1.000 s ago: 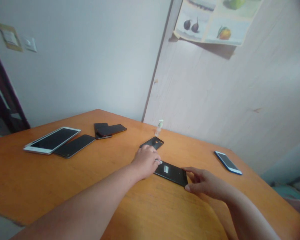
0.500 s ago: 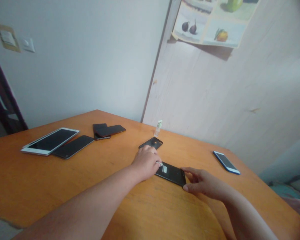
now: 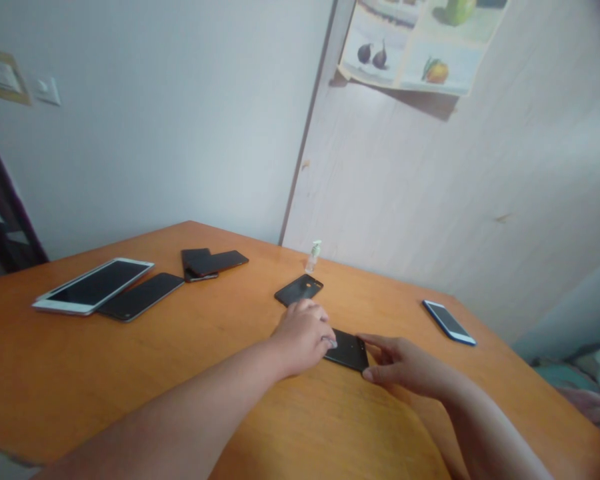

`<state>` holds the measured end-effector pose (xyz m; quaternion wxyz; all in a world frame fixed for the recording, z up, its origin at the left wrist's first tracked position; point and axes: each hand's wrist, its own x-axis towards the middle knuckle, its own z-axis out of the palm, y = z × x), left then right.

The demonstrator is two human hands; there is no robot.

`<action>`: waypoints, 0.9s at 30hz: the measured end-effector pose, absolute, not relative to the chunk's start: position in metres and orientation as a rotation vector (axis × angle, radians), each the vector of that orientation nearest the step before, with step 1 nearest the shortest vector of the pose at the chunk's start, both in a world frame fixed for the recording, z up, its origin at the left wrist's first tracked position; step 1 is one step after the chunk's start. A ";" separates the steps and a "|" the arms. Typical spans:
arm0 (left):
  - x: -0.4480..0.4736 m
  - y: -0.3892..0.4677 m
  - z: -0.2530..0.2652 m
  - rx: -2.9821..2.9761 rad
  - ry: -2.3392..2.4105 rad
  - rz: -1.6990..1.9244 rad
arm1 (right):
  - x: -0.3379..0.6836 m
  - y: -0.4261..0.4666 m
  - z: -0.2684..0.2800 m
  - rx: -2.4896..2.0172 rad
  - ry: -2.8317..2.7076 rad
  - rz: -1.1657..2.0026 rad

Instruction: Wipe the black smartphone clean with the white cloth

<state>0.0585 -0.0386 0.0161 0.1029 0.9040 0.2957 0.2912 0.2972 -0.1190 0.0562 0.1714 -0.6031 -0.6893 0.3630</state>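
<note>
A black phone (image 3: 347, 350) lies flat on the wooden table in front of me. My right hand (image 3: 399, 360) grips its right end between thumb and fingers. Over its left part my left hand (image 3: 306, 337) is closed, pressing a small whitish wad (image 3: 331, 342) against the surface; what the wad is made of, I cannot make out. My hand hides the phone's left end. Just beyond my left hand rests a black phone case (image 3: 299, 289) with cutouts near one corner.
A small clear pump bottle (image 3: 313, 257) stands behind the case. On the left lie a white tablet (image 3: 94, 287), a dark phone (image 3: 143, 297) beside it, and crossed black phones (image 3: 220, 262). To the right is a blue-edged white phone (image 3: 449, 321). A wall borders the table's back.
My left hand has slid to the right along the phone with the wad, covering the white label seen before. My right hand keeps its grip. The view has shifted slightly.
</note>
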 end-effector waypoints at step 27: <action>0.066 -0.037 0.012 2.633 1.109 0.901 | 0.294 -0.120 0.056 -1.651 -1.986 1.009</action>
